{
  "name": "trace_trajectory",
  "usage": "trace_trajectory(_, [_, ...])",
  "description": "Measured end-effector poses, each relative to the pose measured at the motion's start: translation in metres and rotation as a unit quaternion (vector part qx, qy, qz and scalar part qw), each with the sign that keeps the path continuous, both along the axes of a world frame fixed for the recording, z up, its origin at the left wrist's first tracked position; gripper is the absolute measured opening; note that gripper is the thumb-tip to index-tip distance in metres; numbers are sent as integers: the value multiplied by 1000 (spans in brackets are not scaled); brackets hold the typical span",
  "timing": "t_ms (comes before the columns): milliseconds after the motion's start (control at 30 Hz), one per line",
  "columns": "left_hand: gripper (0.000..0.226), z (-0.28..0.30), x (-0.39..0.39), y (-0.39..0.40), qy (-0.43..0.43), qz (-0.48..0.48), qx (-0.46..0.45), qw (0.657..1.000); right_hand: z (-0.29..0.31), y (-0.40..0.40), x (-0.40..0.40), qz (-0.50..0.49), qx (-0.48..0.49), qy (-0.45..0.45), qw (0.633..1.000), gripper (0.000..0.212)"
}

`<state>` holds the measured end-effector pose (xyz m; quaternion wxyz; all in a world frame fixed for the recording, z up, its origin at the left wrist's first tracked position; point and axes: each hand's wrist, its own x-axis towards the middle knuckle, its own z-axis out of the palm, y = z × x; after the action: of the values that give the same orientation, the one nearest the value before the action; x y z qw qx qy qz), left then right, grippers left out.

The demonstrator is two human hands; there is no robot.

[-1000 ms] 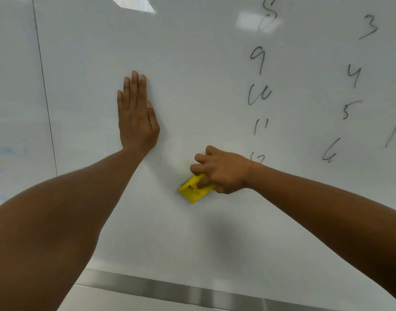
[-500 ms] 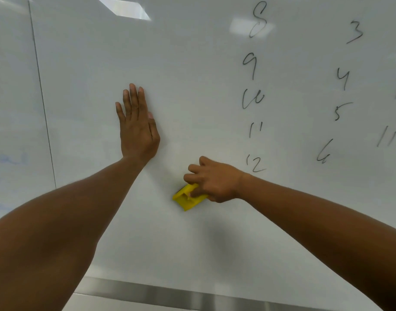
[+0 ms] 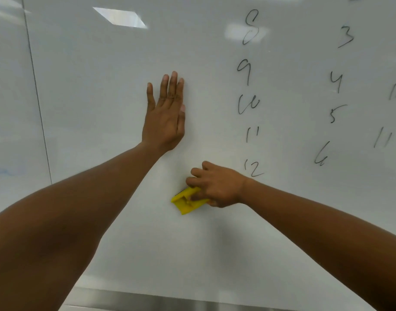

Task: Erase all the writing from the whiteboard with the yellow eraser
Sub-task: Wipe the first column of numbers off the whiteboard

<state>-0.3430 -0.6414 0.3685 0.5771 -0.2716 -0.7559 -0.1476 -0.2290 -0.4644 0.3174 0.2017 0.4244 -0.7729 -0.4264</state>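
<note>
The right hand [image 3: 217, 187] grips the yellow eraser [image 3: 185, 202], pressed on the whiteboard [image 3: 102, 63] just left of the "12" [image 3: 252, 168]. The left hand [image 3: 164, 117] lies flat on the board, fingers straight. Wiping looks part done. Next, slide the eraser right over the numbers.

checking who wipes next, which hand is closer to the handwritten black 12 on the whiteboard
Right. The right hand, gripping the yellow plastic eraser, sits just left of and slightly below the handwritten black 12. The left hand rests flat on the white whiteboard, farther up and left.
</note>
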Motion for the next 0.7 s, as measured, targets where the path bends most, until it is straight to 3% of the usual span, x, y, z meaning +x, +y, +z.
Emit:
trace_trajectory(200, [58, 27, 5, 15, 20, -18, -30, 999, 43, 28, -4, 69, -137, 67, 986, 38])
trace_trajectory(433, [58, 98, 10, 30, 51, -53, 18, 997, 117, 58, 3, 70, -310, 218, 923, 42])
trace_trajectory(533, [58, 127, 11, 33, 58, -62, 27, 996, 139, 72, 6, 78, -376, 287, 877, 43])
trace_trajectory(700, [58, 160, 12, 42, 70, -73, 37, 994, 176, 76, 9, 66, -518, 375, 766, 46])
